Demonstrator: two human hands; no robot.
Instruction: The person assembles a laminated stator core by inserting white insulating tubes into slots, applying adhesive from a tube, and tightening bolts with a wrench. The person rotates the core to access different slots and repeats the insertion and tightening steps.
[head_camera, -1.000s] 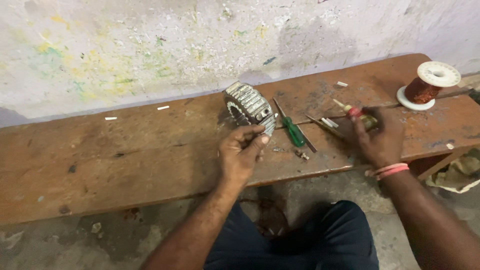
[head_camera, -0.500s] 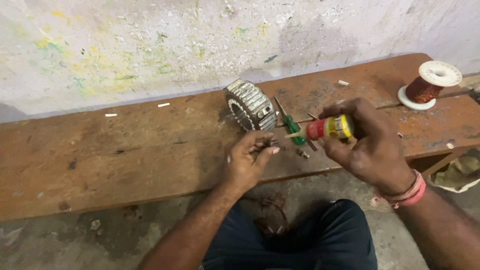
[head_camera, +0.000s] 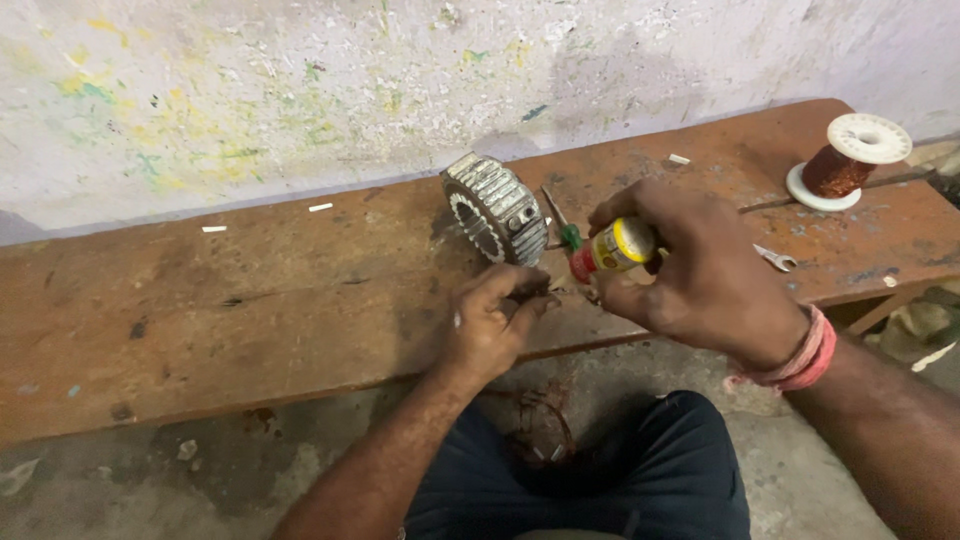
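My right hand (head_camera: 700, 270) grips a small yellow glue tube with a red tip (head_camera: 612, 247), the tip pointing left and down toward my left hand. My left hand (head_camera: 490, 320) rests on the wooden bench (head_camera: 250, 300) with its fingertips pinched on something small and dark that I cannot make out. Just beyond my left fingers a grey ribbed metal motor stator ring (head_camera: 498, 208) stands on its edge. A green-handled screwdriver (head_camera: 562, 228) lies behind the tube, mostly hidden by it.
A spool of copper wire (head_camera: 848, 160) stands at the bench's right end. A small metal clip (head_camera: 776, 260) lies right of my hand. Small white scraps (head_camera: 320, 207) lie near the stained wall. My dark-trousered knees are below the bench edge, over a concrete floor.
My right hand picked the glue tube up off the bench at the right and brought it left, close to my left hand. My left hand dropped from the stator to the bench.
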